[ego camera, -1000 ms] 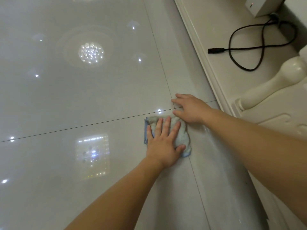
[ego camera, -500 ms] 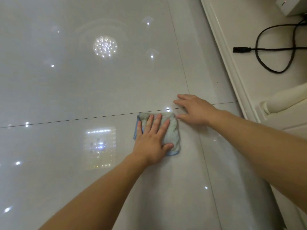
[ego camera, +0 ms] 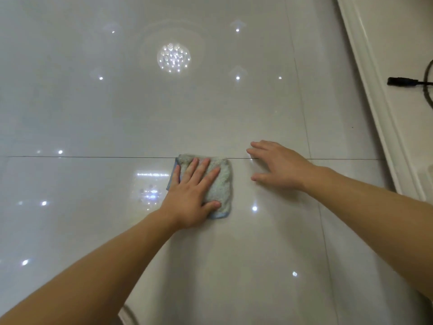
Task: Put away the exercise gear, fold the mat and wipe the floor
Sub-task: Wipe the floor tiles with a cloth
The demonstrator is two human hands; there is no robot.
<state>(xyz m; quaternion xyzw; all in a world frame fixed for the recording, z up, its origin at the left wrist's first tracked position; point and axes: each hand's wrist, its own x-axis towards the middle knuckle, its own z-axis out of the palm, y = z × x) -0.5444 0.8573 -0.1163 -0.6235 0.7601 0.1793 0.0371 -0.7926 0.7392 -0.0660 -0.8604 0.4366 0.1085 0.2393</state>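
A folded pale green cloth (ego camera: 221, 184) with a blue edge lies on the glossy white tile floor (ego camera: 117, 109), just below a grout line. My left hand (ego camera: 193, 194) presses flat on the cloth with its fingers spread and straight. My right hand (ego camera: 280, 166) rests flat on the bare tile a short way to the right of the cloth, fingers straight, not touching it. No exercise gear or mat is in view.
A white baseboard (ego camera: 372, 97) runs diagonally along the right side. Beyond it lies a black cable with its plug (ego camera: 401, 81) at the right edge. Ceiling lights reflect in the tiles at the upper middle and left.
My left hand has slid the cloth to the left, away from the baseboard. A gap has opened between the cloth and my right hand, which was touching it a second ago.
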